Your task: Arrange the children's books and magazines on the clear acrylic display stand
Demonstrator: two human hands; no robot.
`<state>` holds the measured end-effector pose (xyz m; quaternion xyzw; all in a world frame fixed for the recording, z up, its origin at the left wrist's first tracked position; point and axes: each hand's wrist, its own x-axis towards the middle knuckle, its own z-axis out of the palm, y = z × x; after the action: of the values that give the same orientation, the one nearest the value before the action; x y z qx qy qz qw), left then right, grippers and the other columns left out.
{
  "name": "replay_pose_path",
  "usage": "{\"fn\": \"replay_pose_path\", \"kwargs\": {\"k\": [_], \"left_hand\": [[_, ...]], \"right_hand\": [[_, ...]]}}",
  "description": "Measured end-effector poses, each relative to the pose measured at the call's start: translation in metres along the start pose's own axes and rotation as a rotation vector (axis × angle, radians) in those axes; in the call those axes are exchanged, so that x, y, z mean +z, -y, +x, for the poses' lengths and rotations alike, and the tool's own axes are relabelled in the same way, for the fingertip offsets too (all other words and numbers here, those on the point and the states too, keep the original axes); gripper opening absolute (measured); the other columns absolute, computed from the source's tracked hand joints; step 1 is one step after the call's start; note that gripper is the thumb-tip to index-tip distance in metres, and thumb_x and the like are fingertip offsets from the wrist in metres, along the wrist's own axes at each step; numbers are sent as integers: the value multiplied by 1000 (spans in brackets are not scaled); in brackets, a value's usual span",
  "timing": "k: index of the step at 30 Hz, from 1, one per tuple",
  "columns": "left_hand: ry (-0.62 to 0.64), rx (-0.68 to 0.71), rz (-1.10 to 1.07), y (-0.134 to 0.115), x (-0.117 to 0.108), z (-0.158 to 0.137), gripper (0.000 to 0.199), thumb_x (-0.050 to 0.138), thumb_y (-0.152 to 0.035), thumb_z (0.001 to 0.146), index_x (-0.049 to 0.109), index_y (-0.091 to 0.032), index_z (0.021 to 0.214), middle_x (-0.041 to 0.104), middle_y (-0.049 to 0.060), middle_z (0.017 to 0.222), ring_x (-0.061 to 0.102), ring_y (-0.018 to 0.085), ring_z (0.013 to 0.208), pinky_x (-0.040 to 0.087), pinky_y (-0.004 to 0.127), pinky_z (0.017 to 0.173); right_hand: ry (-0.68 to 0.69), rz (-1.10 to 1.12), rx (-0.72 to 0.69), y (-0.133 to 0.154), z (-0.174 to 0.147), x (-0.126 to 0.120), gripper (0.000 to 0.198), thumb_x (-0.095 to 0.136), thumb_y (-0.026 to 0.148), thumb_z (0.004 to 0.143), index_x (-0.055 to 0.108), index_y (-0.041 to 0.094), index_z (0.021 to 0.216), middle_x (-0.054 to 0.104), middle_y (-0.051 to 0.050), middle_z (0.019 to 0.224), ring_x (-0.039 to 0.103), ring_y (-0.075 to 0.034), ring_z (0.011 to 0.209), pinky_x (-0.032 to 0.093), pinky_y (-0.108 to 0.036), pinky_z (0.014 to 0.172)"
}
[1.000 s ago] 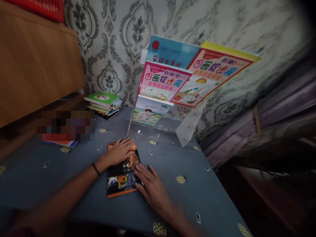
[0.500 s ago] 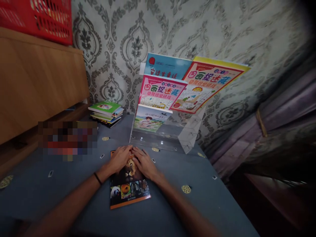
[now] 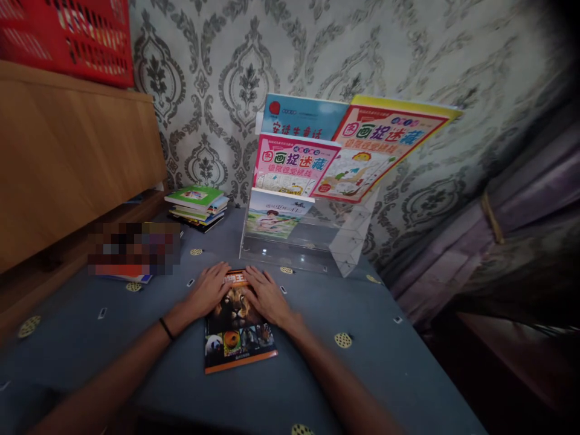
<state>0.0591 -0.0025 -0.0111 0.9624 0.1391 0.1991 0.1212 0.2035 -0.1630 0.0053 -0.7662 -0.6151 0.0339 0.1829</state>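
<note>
A dark book [image 3: 238,317] with a lion's face on its cover and an orange lower edge lies flat on the blue-grey tablecloth. Across its upper left edge rests my left hand [image 3: 209,292], fingers stretched out and laid flat; a black band circles that wrist. My right hand [image 3: 268,297] lies open over the upper right part of the cover. Between the two hands, part of the title and the lion's face show. The book's upper corners are covered by my fingers. Neither hand grips the book.
Behind the book stands a clear acrylic rack [image 3: 283,249] holding several picture books. A stack of books [image 3: 196,205] sits at the back left, near a blurred-out pile [image 3: 136,248]. Left is a wooden cabinet [image 3: 77,163] with a red basket [image 3: 90,39] on top.
My hands have moved apart, the left one towards the left, uncovering the title and more of the lion's face. The view has shifted slightly.
</note>
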Motion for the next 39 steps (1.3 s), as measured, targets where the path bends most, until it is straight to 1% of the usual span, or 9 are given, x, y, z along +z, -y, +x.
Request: {"fn": "replay_pose_path", "kwargs": {"k": [6, 11, 14, 21, 25, 30, 33, 35, 39], "left_hand": [[-13, -70, 118, -3, 4, -38, 44, 46, -40, 99, 55, -20, 137, 49, 17, 154, 43, 32, 145, 37, 56, 116], [-51, -196, 300, -10, 7, -53, 51, 46, -42, 97, 56, -11, 137, 55, 26, 145, 48, 42, 139, 39, 62, 111], [-75, -200, 288, -7, 11, -53, 52, 44, -41, 96, 55, -12, 137, 59, 23, 142, 51, 41, 137, 42, 60, 110], [-198, -250, -352, 13, 15, -45, 47, 39, -46, 94, 55, -22, 132, 68, 12, 132, 62, 30, 127, 47, 51, 110], [-222, -463, -787, 12, 0, -37, 62, 53, -66, 81, 60, -23, 124, 66, 14, 135, 59, 35, 130, 48, 51, 108], [-145, -785, -1111, 4, -13, -36, 87, 82, -68, 51, 62, -22, 122, 66, 17, 135, 57, 39, 130, 59, 38, 81], [-84, -885, -1165, 1, -12, -39, 89, 88, -65, 41, 64, -19, 113, 76, 15, 105, 72, 35, 98, 57, 34, 64], [-40, -874, -1220, 0, -13, -38, 84, 89, -65, 42, 65, -19, 108, 75, 9, 84, 72, 27, 71, 54, 32, 55], [44, -744, -1305, -5, -30, -28, 68, 89, -59, 54, 69, -19, 105, 74, 5, 77, 69, 21, 61, 51, 26, 52]], "right_hand": [[1, -21, 18, 7, -4, -2, 52, 49, 34, 103, 44, 18, 153, 41, -14, 159, 34, -25, 150, 29, -52, 122], [-51, -59, 91, 15, -11, -1, 50, 53, 32, 102, 49, 15, 148, 42, -17, 158, 39, -27, 147, 32, -51, 120], [-104, -77, 121, 20, -19, 2, 48, 53, 30, 101, 50, 13, 147, 43, -18, 157, 41, -29, 146, 37, -52, 118], [-152, -10, 197, 26, -28, 9, 52, 54, 29, 99, 49, 9, 147, 38, -20, 159, 42, -29, 145, 38, -45, 119], [-107, 57, 261, 28, -28, 4, 55, 52, 29, 99, 46, 9, 150, 32, -19, 162, 38, -32, 147, 36, -45, 120], [-73, 136, 287, 29, -30, -1, 56, 51, 27, 98, 43, 12, 152, 27, -17, 165, 33, -32, 150, 31, -45, 122], [-93, 196, 283, 27, -30, 2, 56, 51, 29, 98, 45, 11, 151, 28, -18, 165, 33, -34, 150, 30, -47, 123], [-127, 255, 268, 24, -31, 3, 56, 52, 31, 97, 47, 13, 150, 29, -18, 165, 32, -34, 150, 29, -47, 122], [-243, 452, 255, 8, -26, 5, 68, 59, 38, 93, 39, 17, 154, 42, -17, 158, 40, -33, 145, 33, -49, 120]]}}
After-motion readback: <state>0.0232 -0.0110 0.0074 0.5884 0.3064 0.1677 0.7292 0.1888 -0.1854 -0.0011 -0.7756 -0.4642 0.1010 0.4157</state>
